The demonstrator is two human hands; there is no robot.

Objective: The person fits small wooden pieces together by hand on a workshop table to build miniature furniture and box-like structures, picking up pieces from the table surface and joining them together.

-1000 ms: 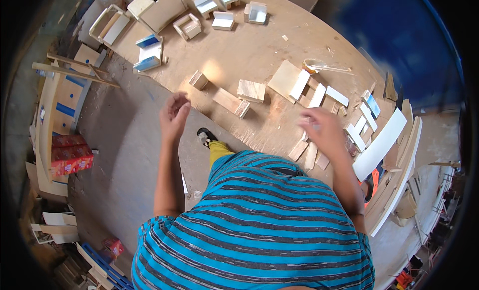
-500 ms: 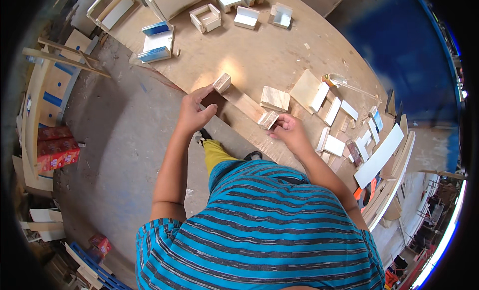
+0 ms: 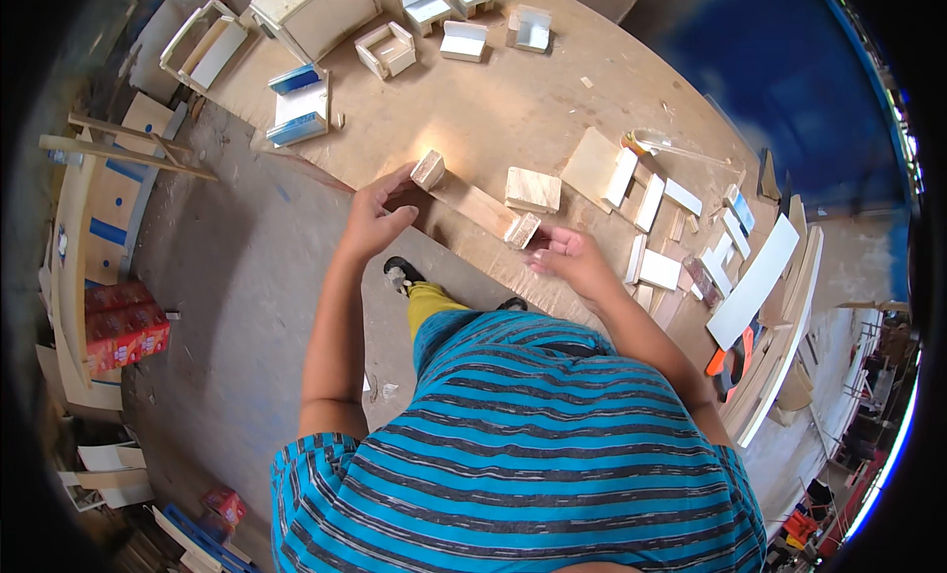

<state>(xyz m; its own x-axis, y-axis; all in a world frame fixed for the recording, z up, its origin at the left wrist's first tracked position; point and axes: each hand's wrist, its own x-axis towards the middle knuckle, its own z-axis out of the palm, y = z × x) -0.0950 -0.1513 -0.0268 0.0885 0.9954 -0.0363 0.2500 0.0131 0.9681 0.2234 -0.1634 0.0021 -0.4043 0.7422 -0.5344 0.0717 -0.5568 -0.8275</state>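
A small wooden piece, a flat strip [image 3: 479, 206] with a raised block at each end, lies slantwise near the front edge of the table. At its far-left block [image 3: 428, 170], my left hand [image 3: 375, 216] has its fingertips against the side, fingers stretched and thumb standing apart. My right hand [image 3: 577, 262] is beside the right block [image 3: 521, 231]; its loosely bent fingers touch or nearly touch the end, thumb apart below. Neither hand wraps round the piece. Just beyond the strip sits a plain rectangular wood block [image 3: 533, 190].
Small white-topped seats [image 3: 464, 41], a box-like armchair frame [image 3: 386, 50] and a blue-sided piece [image 3: 299, 107] stand at the back. White and bare wood strips [image 3: 646, 202], a tape measure [image 3: 632, 142] and an orange-handled tool [image 3: 716, 362] lie right. Red packages [image 3: 125, 326] are at left.
The view has shifted slightly, so the table and its things appear a little further left. Both hands keep their places at the ends of the wooden piece.
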